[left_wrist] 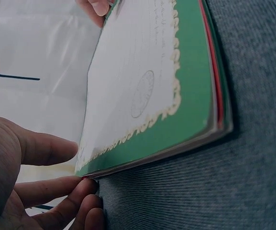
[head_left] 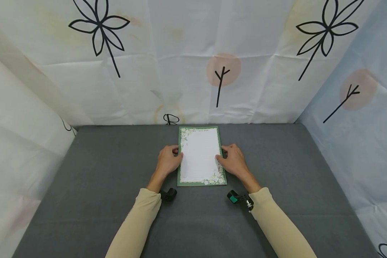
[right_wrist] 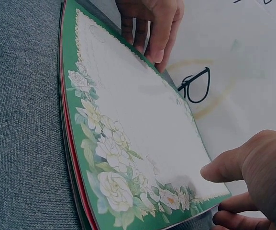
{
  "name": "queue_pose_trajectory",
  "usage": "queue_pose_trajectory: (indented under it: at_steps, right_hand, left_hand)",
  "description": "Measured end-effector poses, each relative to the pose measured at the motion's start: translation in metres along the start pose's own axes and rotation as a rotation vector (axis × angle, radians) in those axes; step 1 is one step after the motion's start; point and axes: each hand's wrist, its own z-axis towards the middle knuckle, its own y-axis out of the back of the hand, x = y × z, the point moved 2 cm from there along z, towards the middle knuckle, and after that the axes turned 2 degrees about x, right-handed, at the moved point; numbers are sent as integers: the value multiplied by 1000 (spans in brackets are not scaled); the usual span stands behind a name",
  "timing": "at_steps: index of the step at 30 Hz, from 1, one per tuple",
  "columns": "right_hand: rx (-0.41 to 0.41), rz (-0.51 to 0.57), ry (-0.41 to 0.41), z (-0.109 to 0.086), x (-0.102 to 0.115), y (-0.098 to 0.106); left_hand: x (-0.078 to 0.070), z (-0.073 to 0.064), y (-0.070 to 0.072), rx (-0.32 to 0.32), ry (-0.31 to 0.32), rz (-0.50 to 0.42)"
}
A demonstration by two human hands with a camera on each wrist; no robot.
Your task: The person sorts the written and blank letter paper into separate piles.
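A stack of letter paper (head_left: 200, 154) lies on the grey table, its top sheet white with faint ruled lines, a green border and white flowers. My left hand (head_left: 169, 160) pinches its left edge, thumb over the top and fingers at the side. On the opposite edge, my right hand (head_left: 233, 160) holds it the same way. Red and dark green layers show along the side of the paper stack (left_wrist: 190, 96) in the left wrist view. Flowers fill one corner of the paper (right_wrist: 114, 148) in the right wrist view, where the right thumb (right_wrist: 224, 165) is over the sheet.
The grey cloth-covered table (head_left: 116, 215) stretches out on both sides of the paper. White fabric with line-drawn leaves (head_left: 180, 71) hangs behind it, and more fabric (head_left: 358, 125) hangs at the right. A black wrist camera (head_left: 169, 194) sits at the left cuff.
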Motion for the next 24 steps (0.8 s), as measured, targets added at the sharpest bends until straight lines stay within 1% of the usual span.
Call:
queue_pose_trajectory:
  at_steps: [8,12,15,21,24]
  right_hand:
    - [-1,-14,1,0,0,-1]
    - [-4,1,2,0,0,-1]
    - [-3,33,-2,0,0,-1]
    - [-8,130,-21,-1,-2,-1]
    - [-22,154,-29,-2,-3,-1]
  left_hand:
    - [0,1,0,7,10,1]
    - [1,2,-1,4,14,-8]
    - [2,2,-1,0,20,-21]
    - [1,1,-2,-9,31,-43]
    - [1,1,-2,-18,31,-52]
